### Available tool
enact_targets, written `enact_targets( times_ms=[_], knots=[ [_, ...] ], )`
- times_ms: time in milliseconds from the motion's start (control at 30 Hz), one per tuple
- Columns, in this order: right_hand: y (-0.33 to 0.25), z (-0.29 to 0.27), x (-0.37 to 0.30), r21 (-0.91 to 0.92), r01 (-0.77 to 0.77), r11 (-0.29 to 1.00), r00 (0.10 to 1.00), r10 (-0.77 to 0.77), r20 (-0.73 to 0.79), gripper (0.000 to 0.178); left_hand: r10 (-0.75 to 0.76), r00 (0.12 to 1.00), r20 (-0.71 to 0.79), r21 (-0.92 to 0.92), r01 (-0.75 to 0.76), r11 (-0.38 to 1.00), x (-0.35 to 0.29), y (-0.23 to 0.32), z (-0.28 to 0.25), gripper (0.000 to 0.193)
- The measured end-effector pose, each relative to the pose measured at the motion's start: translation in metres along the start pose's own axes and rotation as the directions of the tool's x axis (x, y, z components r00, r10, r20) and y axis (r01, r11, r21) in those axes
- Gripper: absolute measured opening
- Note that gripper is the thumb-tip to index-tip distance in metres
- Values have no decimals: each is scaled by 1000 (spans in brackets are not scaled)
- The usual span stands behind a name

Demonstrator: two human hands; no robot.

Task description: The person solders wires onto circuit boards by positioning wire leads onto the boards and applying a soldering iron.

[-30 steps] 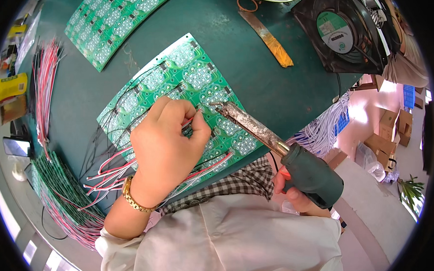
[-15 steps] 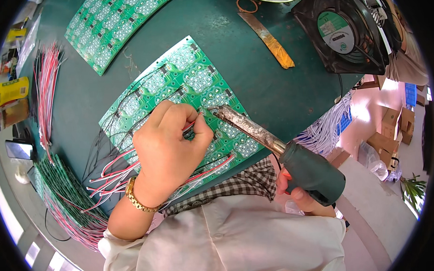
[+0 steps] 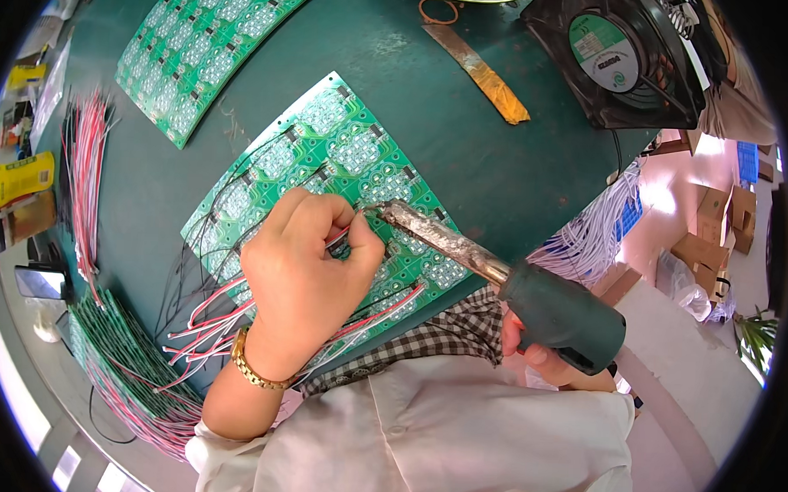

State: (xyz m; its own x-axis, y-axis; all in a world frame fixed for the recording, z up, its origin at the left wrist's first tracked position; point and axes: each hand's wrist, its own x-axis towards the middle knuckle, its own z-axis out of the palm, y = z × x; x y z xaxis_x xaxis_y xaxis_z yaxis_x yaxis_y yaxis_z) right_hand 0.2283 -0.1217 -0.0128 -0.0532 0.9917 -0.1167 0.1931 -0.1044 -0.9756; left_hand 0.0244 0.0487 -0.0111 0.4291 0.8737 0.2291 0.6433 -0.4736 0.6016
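A green circuit board panel (image 3: 320,113) lies tilted on the dark green table in front of me. Over its middle, my left hand (image 3: 311,256) is pinched on a thin wire (image 3: 337,238), red where it shows; its end is hidden by my fingers. My right hand (image 3: 538,355) grips the dark handle of a soldering iron (image 3: 446,248). The iron's tip is beside my left fingertips, at the board's surface. Red, white and black wires (image 3: 213,318) trail from the board on its left and near sides.
Another green panel (image 3: 179,56) lies at the far left. Bundled red and white wires (image 3: 85,183) and stacked wired boards (image 3: 126,349) sit along the left. A strip with an orange-wrapped end (image 3: 487,80) and a black fan (image 3: 613,58) stand farther back. White cables (image 3: 577,235) hang at the right edge.
The iron's tip has moved slightly left and down, closer to my left fingertips. My left hand keeps its pinch almost in place. The whole view has shifted a little.
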Motion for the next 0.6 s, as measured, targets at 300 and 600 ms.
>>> enact_targets(
  times_ms=[300, 600],
  knots=[
    [-20, 1, 4, 355, -98, 930, 994, 112, -19, 54, -36, 999, 8, -37, 37, 999, -1, -1, -1, 11],
    [4, 21, -10, 577, -190, 794, 962, 268, -52, 56, -54, 998, 41, -72, 57, 996, 2, 1, -4, 9]
  ],
)
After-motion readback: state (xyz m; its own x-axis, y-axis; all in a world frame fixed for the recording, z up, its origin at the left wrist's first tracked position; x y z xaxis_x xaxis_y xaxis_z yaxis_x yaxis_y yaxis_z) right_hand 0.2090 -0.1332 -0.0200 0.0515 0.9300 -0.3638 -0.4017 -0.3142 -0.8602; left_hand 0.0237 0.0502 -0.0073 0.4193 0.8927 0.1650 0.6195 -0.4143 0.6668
